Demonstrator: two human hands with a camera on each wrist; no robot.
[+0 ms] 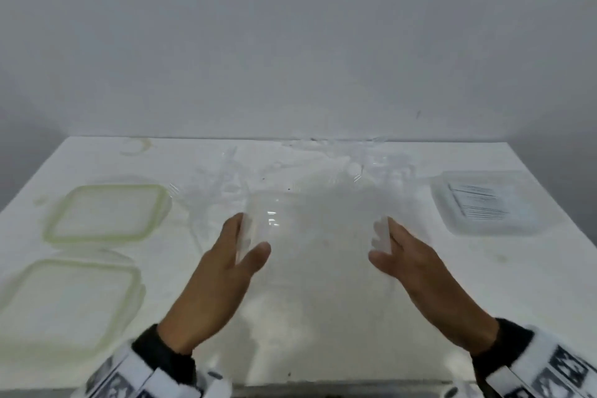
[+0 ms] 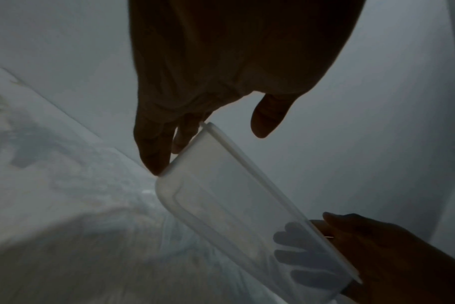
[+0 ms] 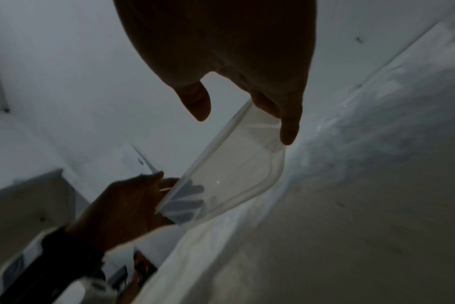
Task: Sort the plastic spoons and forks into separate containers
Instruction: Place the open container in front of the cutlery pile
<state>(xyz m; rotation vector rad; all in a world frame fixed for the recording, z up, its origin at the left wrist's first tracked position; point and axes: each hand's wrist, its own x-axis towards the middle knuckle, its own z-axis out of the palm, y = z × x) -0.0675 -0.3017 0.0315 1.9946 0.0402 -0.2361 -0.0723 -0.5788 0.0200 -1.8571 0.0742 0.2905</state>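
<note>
From the head view, the left hand [image 1: 223, 265] and right hand [image 1: 416, 263] grip opposite ends of a clear container [image 1: 310, 236], barely visible against the white counter [image 1: 323, 317]. A jumble of clear cutlery [image 1: 232, 171] lies beyond it; green-rimmed lids [image 1: 106, 213] sit left, a labelled lid [image 1: 484, 203] right.

The left wrist view shows the container [image 2: 237, 205] lifted and tilted, the fingers [image 2: 153, 152] on its outer wall, thumb apart.

The right wrist view shows the fingers [image 3: 288, 123] curled under its end; the opposite hand's fingers show through the plastic.
</note>
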